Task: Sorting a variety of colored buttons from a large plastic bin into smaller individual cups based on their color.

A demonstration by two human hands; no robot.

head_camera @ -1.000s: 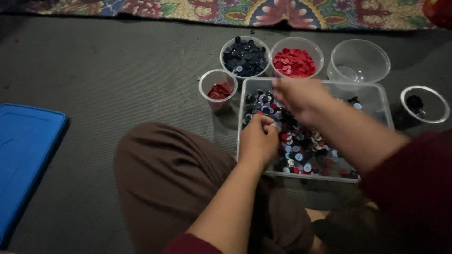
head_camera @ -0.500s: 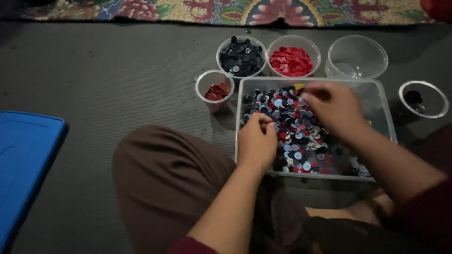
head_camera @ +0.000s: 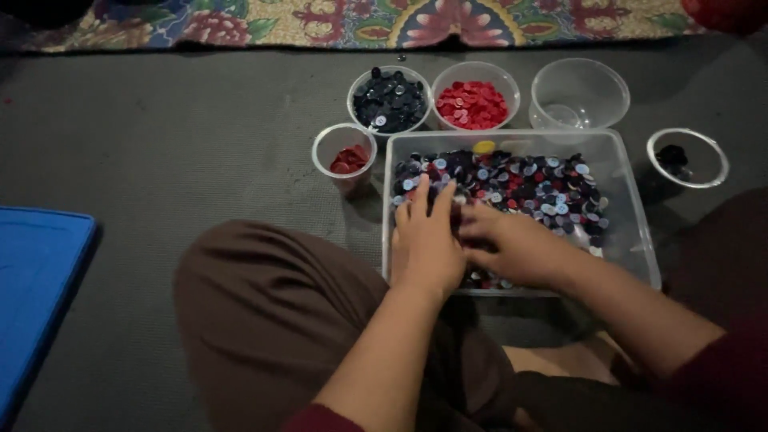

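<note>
A clear rectangular bin holds a heap of mixed buttons in red, dark blue, black and pale blue. My left hand lies flat in the bin's near left part, fingers spread over the buttons. My right hand rests beside it, touching it, with fingers curled down into the buttons. Whether either hand pinches a button is hidden. Behind the bin stand a round tub of dark blue buttons, a round tub of red buttons and an empty clear tub.
A small clear cup with dark red buttons stands left of the bin, and a small cup with black buttons to its right. A blue lid lies at far left. My brown-clad knee is in front. A patterned rug edges the grey mat.
My right hand has drawn back from the bin's far side to its near side, next to my left hand. The left hand has flattened and spread its fingers. The camera has shifted slightly.
</note>
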